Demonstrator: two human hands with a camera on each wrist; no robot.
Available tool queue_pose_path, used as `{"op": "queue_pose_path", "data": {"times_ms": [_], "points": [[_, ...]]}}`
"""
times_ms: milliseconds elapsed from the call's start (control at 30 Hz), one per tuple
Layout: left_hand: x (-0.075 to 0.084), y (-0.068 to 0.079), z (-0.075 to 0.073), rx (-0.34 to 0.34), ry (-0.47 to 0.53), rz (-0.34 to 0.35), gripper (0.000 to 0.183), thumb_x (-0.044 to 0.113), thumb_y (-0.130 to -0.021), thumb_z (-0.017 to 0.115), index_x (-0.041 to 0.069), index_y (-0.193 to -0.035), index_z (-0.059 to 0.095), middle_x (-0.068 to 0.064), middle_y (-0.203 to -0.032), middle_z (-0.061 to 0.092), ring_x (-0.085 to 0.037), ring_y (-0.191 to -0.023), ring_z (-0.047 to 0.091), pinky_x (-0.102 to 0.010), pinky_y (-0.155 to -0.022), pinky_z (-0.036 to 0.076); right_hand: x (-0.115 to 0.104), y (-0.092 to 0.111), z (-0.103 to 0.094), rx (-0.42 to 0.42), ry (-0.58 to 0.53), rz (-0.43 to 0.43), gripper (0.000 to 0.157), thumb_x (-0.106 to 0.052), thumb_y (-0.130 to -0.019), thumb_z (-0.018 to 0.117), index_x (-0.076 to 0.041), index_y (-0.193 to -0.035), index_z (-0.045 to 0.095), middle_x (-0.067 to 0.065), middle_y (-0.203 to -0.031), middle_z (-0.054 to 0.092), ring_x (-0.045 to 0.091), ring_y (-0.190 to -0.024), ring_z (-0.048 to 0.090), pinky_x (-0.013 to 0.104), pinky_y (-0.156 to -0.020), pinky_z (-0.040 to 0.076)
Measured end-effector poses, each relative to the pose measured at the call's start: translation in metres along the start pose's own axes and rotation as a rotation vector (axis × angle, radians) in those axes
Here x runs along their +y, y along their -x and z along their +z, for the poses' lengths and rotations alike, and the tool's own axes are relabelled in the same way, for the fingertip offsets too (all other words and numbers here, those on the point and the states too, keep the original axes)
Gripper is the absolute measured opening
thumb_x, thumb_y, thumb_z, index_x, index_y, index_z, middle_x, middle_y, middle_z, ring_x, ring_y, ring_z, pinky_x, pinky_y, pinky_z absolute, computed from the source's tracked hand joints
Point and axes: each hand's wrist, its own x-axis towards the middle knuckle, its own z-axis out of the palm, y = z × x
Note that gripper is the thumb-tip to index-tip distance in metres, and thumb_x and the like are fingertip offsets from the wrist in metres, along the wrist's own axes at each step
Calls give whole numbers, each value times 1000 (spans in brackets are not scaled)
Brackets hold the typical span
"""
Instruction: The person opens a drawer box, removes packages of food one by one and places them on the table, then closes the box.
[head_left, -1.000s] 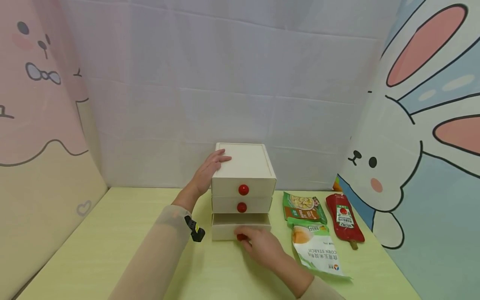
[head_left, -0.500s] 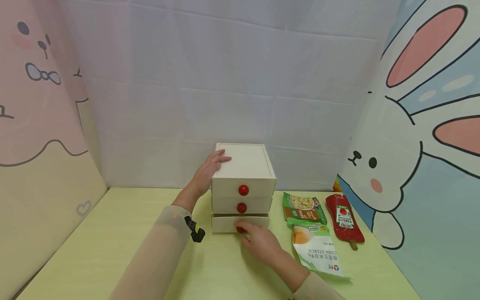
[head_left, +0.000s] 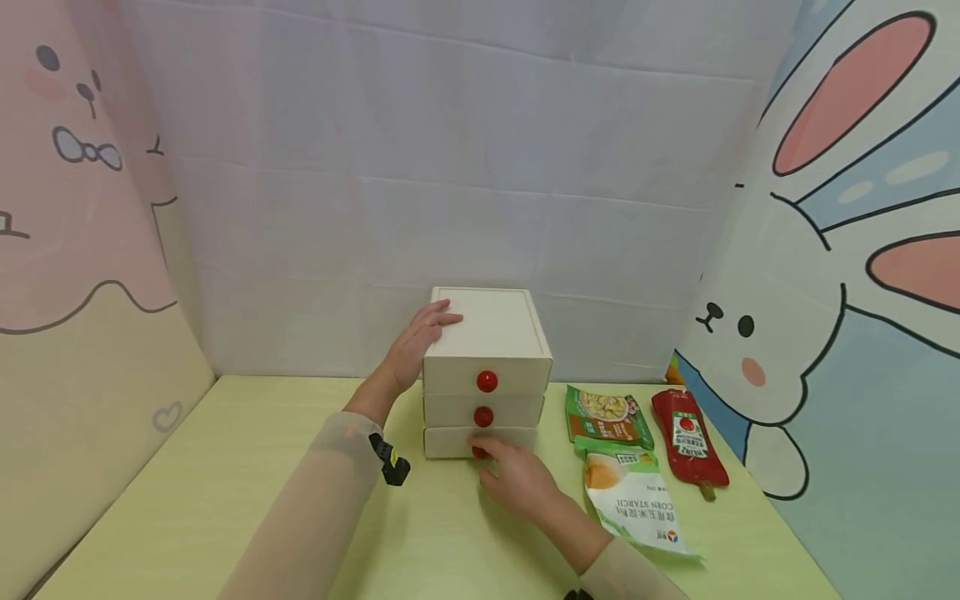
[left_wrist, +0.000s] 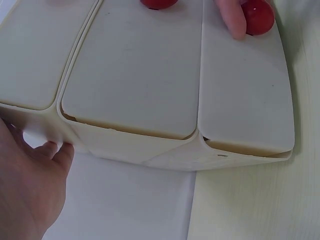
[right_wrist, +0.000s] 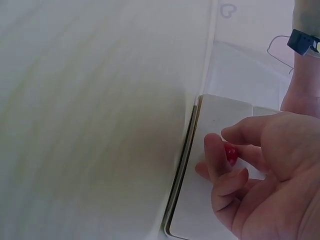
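A white three-drawer cabinet [head_left: 491,321] with red round knobs stands at the middle back. Its bottom drawer [head_left: 446,443] sits flush under the two above. The right hand [head_left: 521,485] has its fingers curled around the bottom drawer's red knob [right_wrist: 231,154]; in the left wrist view a fingertip [left_wrist: 235,22] lies against the drawer front beside it. On the cabinet's left, the left hand [head_left: 412,346] rests along the top edge, fingers extended over the lid. The left wrist view shows this hand [left_wrist: 37,180] at the cabinet's side.
Right of the cabinet lie a green food packet [head_left: 609,417], a white and green corn starch bag [head_left: 633,500] and a red Heinz ketchup pouch [head_left: 686,437]. A white curtain [head_left: 465,167] hangs behind the pale green table [head_left: 225,500].
The bottom drawer, partly out one second ago, has slid back into the cabinet, the right hand moving in with it. The left hand has stayed in place.
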Motion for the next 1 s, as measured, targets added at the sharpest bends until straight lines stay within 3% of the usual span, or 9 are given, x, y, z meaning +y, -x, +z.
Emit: {"op": "queue_pose_path", "data": {"times_ms": [333,700,1000], "points": [[0,-1,0,1,-2,-2,55,27,-116,28,7,-157,59,-4,-184,23,-33,-173,10,-69,-136,10,-1,-4,-3,-20,-29,7,45,-7,-97,73,-9,-142,71,13,-133,78,33,-120,75,53,-95,62],[0,0,0,-6,28,10,53,23,-115,30,4,-157,57,-7,-184,22,-35,-173,9,-69,-136,9,0,-4,-3,-54,14,0,43,-9,-99,71,-8,-142,71,12,-132,78,34,-121,75,53,-97,62],[-1,0,0,-5,30,18,53,22,-115,30,3,-157,57,-8,-184,21,-36,-173,8,-70,-135,8,2,-8,-3,-73,-69,38,44,-8,-100,68,-7,-143,70,15,-137,76,35,-127,72,55,-104,59]]}}
